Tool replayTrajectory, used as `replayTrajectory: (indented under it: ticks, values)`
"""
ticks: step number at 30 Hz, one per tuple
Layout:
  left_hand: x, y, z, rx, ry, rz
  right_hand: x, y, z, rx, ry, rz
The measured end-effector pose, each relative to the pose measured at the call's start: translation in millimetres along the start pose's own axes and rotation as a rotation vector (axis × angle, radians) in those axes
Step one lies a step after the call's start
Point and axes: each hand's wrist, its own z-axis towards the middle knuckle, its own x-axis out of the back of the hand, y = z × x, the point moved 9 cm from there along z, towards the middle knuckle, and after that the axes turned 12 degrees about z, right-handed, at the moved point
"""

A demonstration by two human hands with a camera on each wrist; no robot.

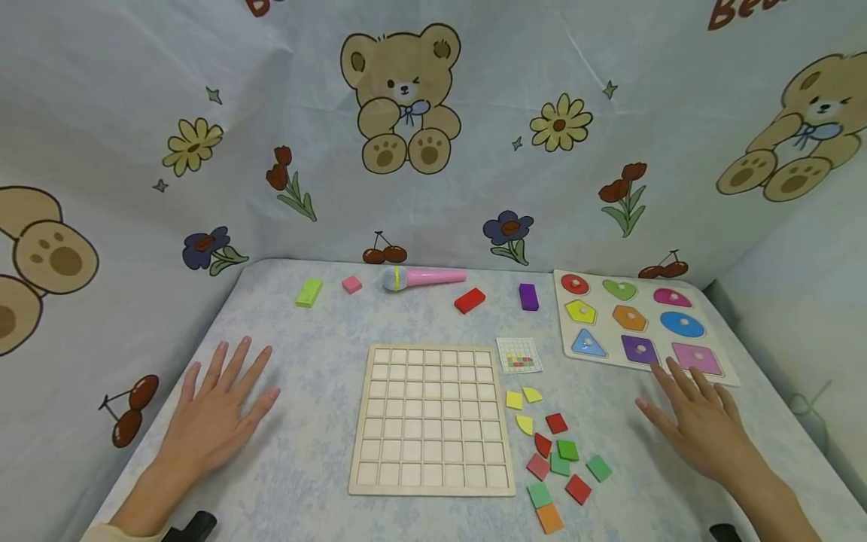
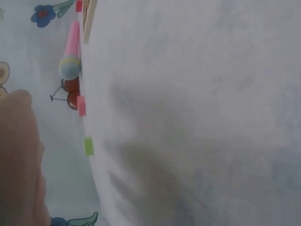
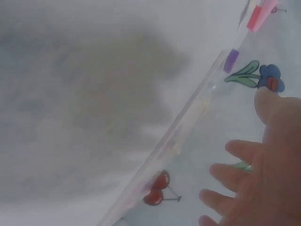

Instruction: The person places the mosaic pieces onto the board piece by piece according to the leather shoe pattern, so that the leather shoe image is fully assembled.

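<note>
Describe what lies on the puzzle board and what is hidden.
Nine coloured shapes lie on the puzzle board. The surface beneath them is covered; in the head view, the right hand hides part of its near edge.

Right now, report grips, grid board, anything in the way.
Left grip, right grip: holding nothing. Grid board: between them, unfilled. Loose tiles to its right, nothing seen blocking it.

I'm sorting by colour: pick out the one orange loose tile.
The orange tile, lowest in the head view, just below a green tile; the other loose tiles are shades of red, green or yellow.
</note>
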Motion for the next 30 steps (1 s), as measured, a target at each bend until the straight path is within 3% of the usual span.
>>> replayTrajectory:
  ticks: [9, 17, 19, 26, 30]
  values:
    - [0.3, 28.3, 5.0, -0.028, -0.027, -0.073, -8.1, -48.7, 9.9, 0.113, -0.008, 0.001]
    - [-4.4, 67.2, 17.1, -0.133, -0.094, -0.165, -20.9, -81.7, 18.2, 0.183, -0.090, 0.050]
    - [-7.4, 76.4, 19.9, -0.158, -0.124, -0.217, -24.0, -89.3, 20.4, 0.196, -0.107, 0.068]
    - [-17.0, 107.4, 27.0, -0.237, -0.249, -0.531, -39.1, -110.7, 30.4, 0.205, -0.187, 0.130]
    - [-24.0, 118.1, 31.4, -0.265, -0.300, -0.589, -45.9, -121.0, 36.2, 0.229, -0.240, 0.173]
